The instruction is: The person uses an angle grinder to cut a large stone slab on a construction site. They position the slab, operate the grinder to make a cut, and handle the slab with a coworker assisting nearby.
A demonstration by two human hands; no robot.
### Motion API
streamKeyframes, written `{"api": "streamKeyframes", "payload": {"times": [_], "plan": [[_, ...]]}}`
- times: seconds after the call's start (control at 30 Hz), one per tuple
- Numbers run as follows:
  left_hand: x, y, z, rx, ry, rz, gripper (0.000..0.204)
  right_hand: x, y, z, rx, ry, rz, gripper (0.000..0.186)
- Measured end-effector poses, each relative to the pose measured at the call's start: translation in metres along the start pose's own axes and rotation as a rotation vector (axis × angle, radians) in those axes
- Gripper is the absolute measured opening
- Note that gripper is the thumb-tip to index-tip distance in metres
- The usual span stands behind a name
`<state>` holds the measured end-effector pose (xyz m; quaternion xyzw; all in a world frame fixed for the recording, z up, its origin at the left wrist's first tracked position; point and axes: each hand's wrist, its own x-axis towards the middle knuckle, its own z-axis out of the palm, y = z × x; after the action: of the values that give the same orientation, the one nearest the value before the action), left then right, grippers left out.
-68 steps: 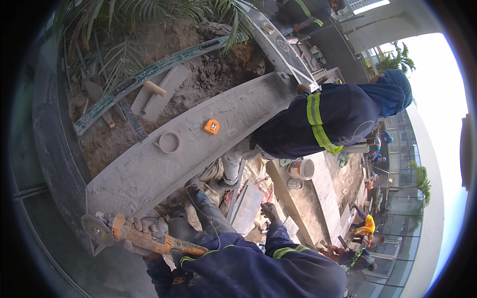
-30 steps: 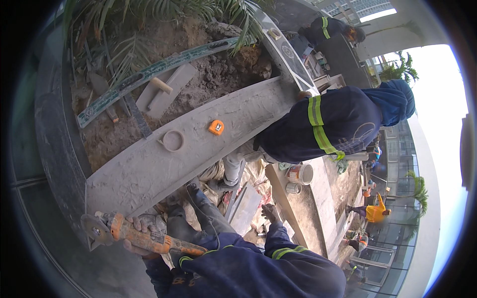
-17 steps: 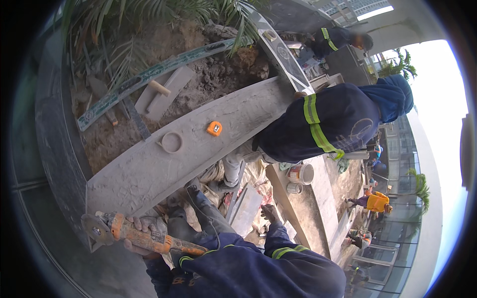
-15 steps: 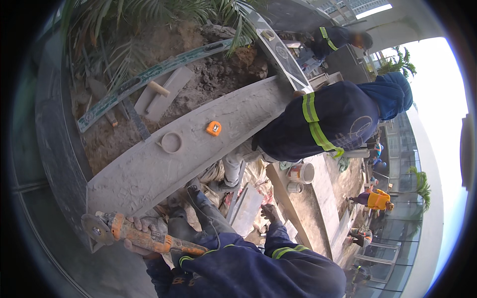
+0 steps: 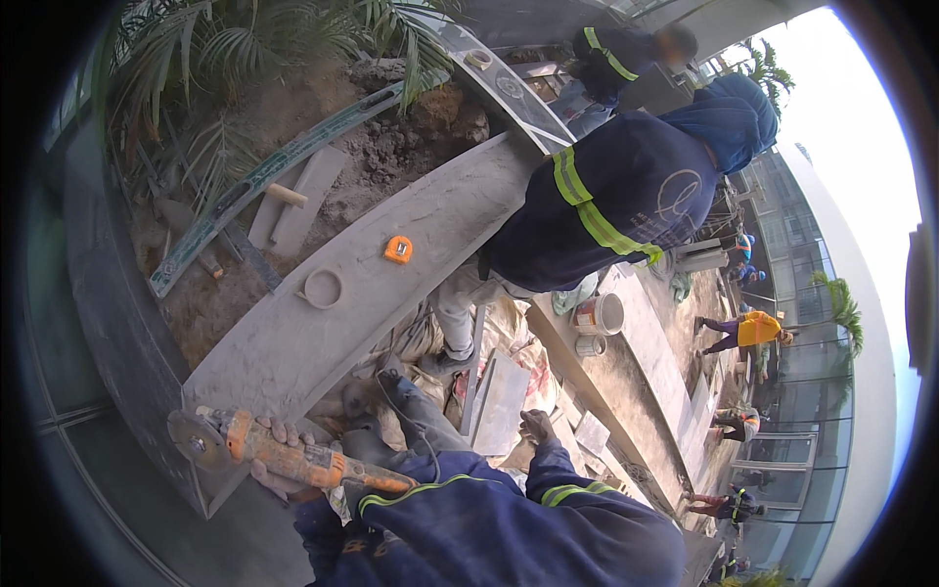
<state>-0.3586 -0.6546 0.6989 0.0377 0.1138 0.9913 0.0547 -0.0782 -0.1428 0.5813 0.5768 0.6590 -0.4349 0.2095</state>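
My left hand [image 5: 279, 455] is wrapped round the orange body of an angle grinder [image 5: 293, 458], whose cutting disc [image 5: 199, 442] points away at the left. The disc is near the corner of a long grey curved slab [image 5: 391, 298], and I cannot tell whether they touch. A dark cord runs over my leg from the grinder. My right hand [image 5: 536, 427] is out over the ground beside flat grey tiles [image 5: 501, 403], fingers loosely bent with nothing visible in them. On the slab lie an orange tape measure [image 5: 398, 249] and a dusty ring-shaped piece [image 5: 322, 289].
Across the slab leans a co-worker [image 5: 616, 196] in a navy top with reflective bands. A green spirit level [image 5: 274, 178], a wooden-handled tool [image 5: 286, 196] and a trowel [image 5: 178, 217] lie in the planter soil. Buckets [image 5: 599, 314] stand at right, with several workers beyond.
My view has shifted, moving the co-worker and slab objects slightly left. The left hand still grips the grinder. My right hand's fingers look more bent than before.
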Motion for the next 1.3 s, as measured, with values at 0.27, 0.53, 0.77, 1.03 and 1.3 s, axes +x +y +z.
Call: {"api": "streamKeyframes", "payload": {"times": [0.27,0.53,0.77,1.03,1.3], "plan": [[0.013,-0.013,0.002,0.100,-0.014,-0.090,0.066,-0.019,0.032,0.003,0.123,0.105,0.065,0.028],[0.045,-0.049,0.022,0.166,-0.171,-0.279,0.070,-0.034,0.066,0.027,0.308,0.123,0.079,0.034],[0.060,-0.110,0.068,0.240,-0.249,-0.501,0.068,-0.044,0.169,0.069,0.435,0.134,0.094,0.032],[0.026,-0.220,0.130,0.341,-0.396,-0.729,0.066,-0.096,0.280,0.110,0.397,-0.030,0.185,0.035],[-0.016,-0.306,0.183,0.293,-0.466,-0.793,0.066,-0.083,0.276,0.081,0.794,0.078,0.339,0.035]]}}
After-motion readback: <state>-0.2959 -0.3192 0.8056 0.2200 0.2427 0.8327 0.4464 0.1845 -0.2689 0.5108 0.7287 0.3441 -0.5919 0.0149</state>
